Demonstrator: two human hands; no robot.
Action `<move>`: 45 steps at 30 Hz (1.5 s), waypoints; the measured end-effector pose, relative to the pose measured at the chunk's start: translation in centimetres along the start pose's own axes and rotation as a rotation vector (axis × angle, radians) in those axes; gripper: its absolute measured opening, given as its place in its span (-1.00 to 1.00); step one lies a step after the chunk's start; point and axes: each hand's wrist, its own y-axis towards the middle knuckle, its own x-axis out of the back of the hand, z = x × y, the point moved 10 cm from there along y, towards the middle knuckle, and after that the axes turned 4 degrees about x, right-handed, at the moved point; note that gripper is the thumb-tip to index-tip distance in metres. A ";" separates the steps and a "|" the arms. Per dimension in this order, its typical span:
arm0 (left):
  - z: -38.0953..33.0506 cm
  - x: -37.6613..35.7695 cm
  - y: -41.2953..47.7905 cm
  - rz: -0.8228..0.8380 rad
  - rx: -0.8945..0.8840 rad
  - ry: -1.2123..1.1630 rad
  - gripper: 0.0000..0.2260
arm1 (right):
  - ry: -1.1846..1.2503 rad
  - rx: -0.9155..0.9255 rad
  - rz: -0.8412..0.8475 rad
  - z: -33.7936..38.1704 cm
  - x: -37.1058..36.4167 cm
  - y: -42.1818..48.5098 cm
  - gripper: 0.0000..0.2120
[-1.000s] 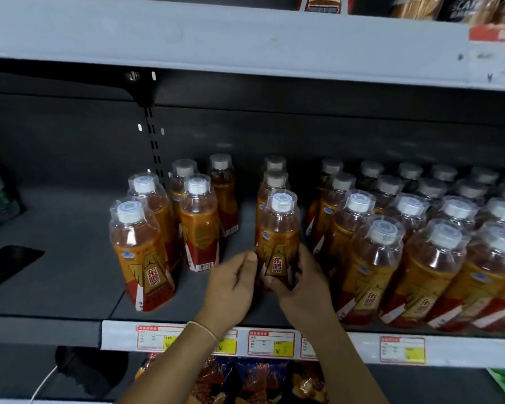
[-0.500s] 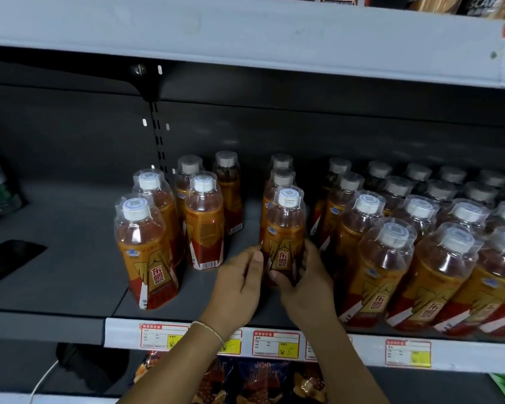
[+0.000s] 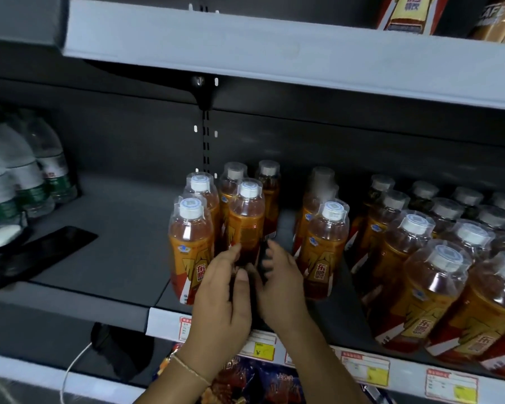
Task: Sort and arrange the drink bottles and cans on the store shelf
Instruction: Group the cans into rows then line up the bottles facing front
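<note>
Left hand [image 3: 219, 295]: fingers and thumb pinch the base of the orange bottle [image 3: 246, 220]; right hand [image 3: 280, 287]: fingers spread loose, blurred, just beside it; the bottle: upright mid-shelf [image 3: 114, 228], probably full, heavy, slick-sleeved; best held mid-body; matching rows [image 3: 391, 217] behind.

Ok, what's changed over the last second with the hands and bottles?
Both hands let go of the middle bottle, which stands upright, label forward, and moved left. The left hand now touches the base of the turned-away bottle; the right hand is spread beside it; grip unclear through blur. The other bottles stayed in their rows.
</note>
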 end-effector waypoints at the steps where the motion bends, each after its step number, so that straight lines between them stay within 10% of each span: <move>1: -0.3 0.5 -0.1 -0.008 -0.015 0.004 -0.65 | 0.001 -0.050 0.026 0.1 -0.8 1.1 -0.35; 16: 1.6 0.0 -0.1 0.096 0.113 0.119 -0.49 | 0.134 -0.080 0.112 -1.6 0.6 -0.4 -0.32; 28: 2.0 -5.5 -0.7 0.682 0.192 -0.013 -0.50 | 0.055 -0.070 0.136 -3.2 6.4 -6.3 -0.33; 45: 0.1 -9.5 -1.5 0.545 0.098 0.052 -0.48 | 0.168 -0.108 -0.011 -5.7 10.7 -7.9 -0.28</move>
